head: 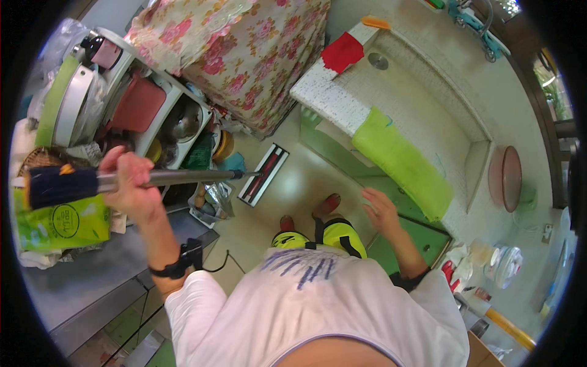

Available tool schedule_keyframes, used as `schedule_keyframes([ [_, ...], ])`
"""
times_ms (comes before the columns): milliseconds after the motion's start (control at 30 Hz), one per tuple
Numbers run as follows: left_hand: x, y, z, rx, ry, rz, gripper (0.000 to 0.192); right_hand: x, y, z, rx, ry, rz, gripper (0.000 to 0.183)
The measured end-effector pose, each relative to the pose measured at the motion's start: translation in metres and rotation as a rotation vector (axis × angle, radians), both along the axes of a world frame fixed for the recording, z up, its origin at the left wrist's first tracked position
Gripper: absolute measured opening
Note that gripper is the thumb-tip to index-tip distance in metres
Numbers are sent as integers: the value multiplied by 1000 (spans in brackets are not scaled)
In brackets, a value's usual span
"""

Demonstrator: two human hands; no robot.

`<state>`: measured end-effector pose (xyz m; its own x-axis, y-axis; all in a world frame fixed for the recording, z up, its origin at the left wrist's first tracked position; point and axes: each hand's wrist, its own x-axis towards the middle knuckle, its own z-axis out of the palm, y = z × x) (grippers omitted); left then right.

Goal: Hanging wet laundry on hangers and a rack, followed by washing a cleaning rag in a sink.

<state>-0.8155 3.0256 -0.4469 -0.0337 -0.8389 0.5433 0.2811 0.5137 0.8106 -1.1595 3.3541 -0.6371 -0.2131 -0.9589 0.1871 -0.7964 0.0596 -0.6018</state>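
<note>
My left hand (130, 181) is closed around the metal pole (197, 177) of a flat floor mop, just below its dark blue grip (64, 186). At the pole's far end, the mop head (263, 175), white-edged with a dark red middle, rests on the pale floor (293, 183) ahead of my feet. My right hand (383, 212) hangs free near the green cabinet doors, fingers a little apart and holding nothing. Close beside it, a lime-green cloth (403, 165) drapes over the front rim of a speckled stone sink (330, 94).
A shelf rack (158, 124) with pans and a red board stands at left, above a grey counter (91, 284). A floral cloth cover (257, 59) hangs ahead. A red cloth (343, 52) lies on the sink's rim. A pink basin (506, 179) leans against the right wall.
</note>
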Motion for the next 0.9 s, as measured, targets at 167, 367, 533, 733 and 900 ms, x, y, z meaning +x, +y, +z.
schedule_keyframes([
  [167, 43, 32, 80, -142, -62, -282, 32, 111, -87, -15, -13, -191, 276, 57],
  [367, 34, 76, 137, -164, 16, -677, 46, 255, -172, 4, -73, -640, 382, 55],
  [533, -22, 63, 159, -393, -199, -601, 103, 188, -162, 54, -246, -428, 44, 43],
  [733, -40, 97, 44, 292, -330, -748, 45, 65, -100, 97, -162, -538, -295, 31],
  [900, -41, 133, -48, 692, -433, -767, 37, 5, -13, -24, -44, -517, -509, 27],
])
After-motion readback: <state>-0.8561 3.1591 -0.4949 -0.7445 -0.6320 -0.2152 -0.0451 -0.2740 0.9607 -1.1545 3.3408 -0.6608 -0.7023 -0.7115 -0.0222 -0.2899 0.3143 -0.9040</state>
